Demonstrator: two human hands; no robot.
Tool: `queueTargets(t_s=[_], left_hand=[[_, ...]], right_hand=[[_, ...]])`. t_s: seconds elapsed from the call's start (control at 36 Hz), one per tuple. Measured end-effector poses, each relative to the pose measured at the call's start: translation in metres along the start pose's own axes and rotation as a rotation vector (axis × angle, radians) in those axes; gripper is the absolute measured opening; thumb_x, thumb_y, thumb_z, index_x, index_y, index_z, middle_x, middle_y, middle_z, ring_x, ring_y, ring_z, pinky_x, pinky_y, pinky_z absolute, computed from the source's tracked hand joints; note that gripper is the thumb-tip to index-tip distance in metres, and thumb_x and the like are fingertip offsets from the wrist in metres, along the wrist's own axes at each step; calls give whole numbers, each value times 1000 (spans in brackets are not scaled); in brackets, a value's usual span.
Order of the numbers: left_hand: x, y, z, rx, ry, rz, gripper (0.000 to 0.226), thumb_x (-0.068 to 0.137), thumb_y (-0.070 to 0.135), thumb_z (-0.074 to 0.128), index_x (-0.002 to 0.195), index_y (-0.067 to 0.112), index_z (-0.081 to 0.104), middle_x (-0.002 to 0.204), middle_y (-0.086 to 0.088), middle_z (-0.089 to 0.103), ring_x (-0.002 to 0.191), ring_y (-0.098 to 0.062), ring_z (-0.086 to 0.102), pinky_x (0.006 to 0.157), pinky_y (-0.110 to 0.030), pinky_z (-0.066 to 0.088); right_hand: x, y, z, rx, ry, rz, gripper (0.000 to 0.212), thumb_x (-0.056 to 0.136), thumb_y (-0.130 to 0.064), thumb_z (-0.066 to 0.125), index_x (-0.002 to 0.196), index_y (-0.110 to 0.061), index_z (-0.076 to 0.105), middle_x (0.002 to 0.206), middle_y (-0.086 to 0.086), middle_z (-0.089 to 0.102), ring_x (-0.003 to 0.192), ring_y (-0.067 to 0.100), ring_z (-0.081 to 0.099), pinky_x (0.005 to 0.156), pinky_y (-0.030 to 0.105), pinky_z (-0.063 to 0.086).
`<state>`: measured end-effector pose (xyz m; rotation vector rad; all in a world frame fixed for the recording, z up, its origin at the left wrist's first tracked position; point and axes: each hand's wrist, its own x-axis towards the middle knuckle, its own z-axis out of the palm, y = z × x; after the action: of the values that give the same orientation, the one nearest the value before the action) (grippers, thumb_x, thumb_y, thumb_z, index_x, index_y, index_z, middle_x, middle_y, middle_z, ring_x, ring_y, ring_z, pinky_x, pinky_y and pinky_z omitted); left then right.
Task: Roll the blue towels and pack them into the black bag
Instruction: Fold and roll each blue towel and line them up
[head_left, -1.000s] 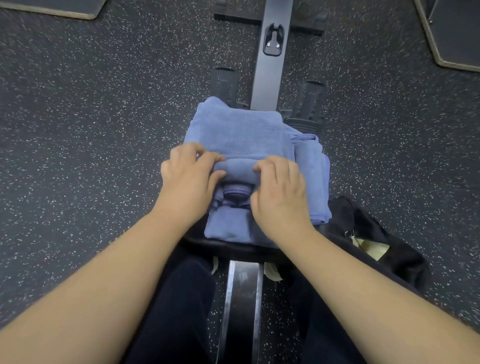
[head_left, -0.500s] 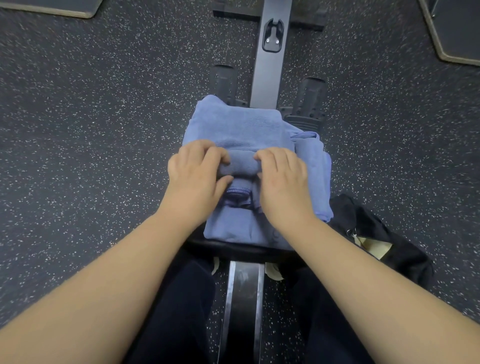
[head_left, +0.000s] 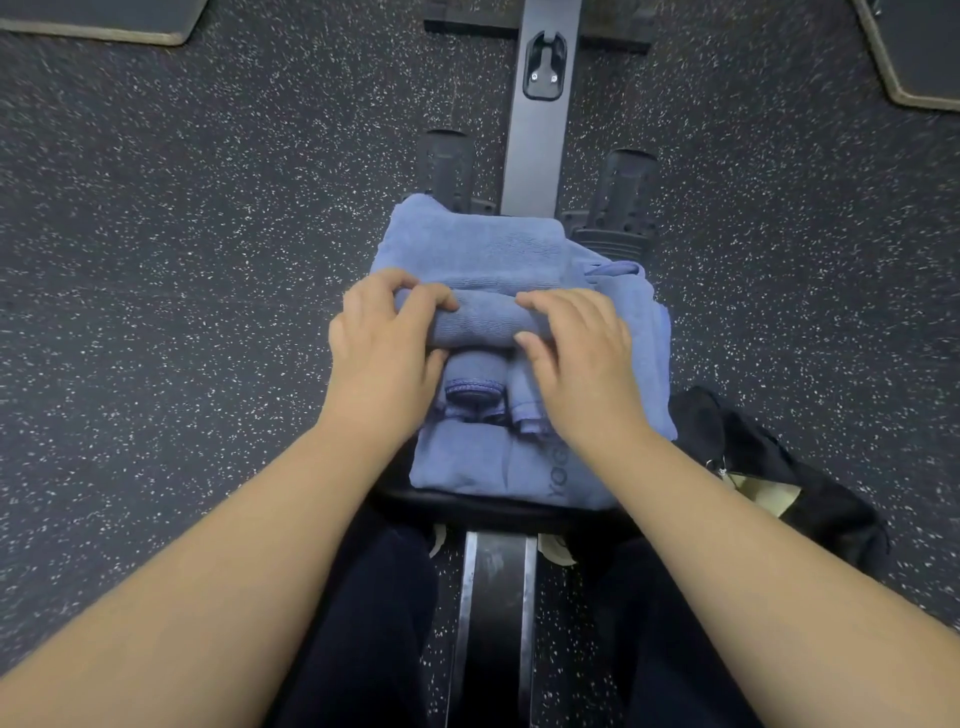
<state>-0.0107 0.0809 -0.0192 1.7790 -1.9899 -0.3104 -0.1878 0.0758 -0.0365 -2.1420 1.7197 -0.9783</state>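
head view: dark letters on the lowest folded blue towel (head_left: 467, 462) are partly hidden by the right wrist and cannot be read. the towels sit stacked on a black seat (head_left: 498, 506) over a metal rail (head_left: 540, 130), two black footrests (head_left: 621, 200) beyond, speckled floor (head_left: 208, 260) around. the black bag (head_left: 779, 467) lies just beside the seat's right edge. left hand (head_left: 382, 353) and right hand (head_left: 582, 358) curl round the towel roll (head_left: 485, 319), its long axis running left to right.

We see our forearms bare, no sleeves, watch or rings on the left hand (head_left: 382, 358) or right hand (head_left: 582, 364). Our legs wear dark, perhaps navy, trousers (head_left: 358, 634).
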Motion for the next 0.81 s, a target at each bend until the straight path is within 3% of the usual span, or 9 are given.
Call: queueTargets(t_s=[0.17, 0.36, 0.44, 0.58, 0.81], left_hand=[[2, 0, 0, -3, -3, -21, 46, 78, 4, 66, 120, 22, 57, 131, -10, 40, 120, -32, 34, 97, -44, 28], [2, 2, 0, 16, -12, -53, 48, 78, 3, 58, 120, 25, 55, 132, -8, 39, 115, -32, 36, 89, -36, 25], [2, 3, 0, 25, -9, -47, 49, 77, 2, 57, 121, 24, 55, 131, -9, 39, 112, -33, 37, 87, -35, 24], [1, -1, -5, -58, -2, -7, 49, 76, -1, 56, 117, 25, 55, 126, -11, 43, 108, -34, 38, 93, -47, 38], [-13, -4, -17, -126, 20, 44, 47, 77, -1, 55, 113, 28, 56, 121, -6, 45, 107, -28, 36, 92, -40, 36]], right_hand=[[-7, 1, 0, -13, 62, -29, 30, 80, -7, 68, 109, -12, 62, 119, 10, 54, 110, 28, 42, 97, 35, 36], [-2, -1, -4, 54, -78, 23, 37, 79, 6, 57, 113, -10, 60, 120, 11, 51, 108, 32, 49, 98, 20, 26], [0, 0, -8, 47, -88, 6, 36, 80, 5, 55, 113, -8, 61, 117, 13, 54, 105, 34, 52, 96, 19, 27], [1, 1, -15, 56, -104, -19, 34, 80, 3, 56, 113, -6, 61, 113, 14, 56, 103, 34, 55, 95, 20, 29], [-9, -5, -32, 99, -170, -34, 35, 79, 1, 57, 112, -6, 62, 111, 11, 56, 104, 29, 55, 94, 30, 38]])
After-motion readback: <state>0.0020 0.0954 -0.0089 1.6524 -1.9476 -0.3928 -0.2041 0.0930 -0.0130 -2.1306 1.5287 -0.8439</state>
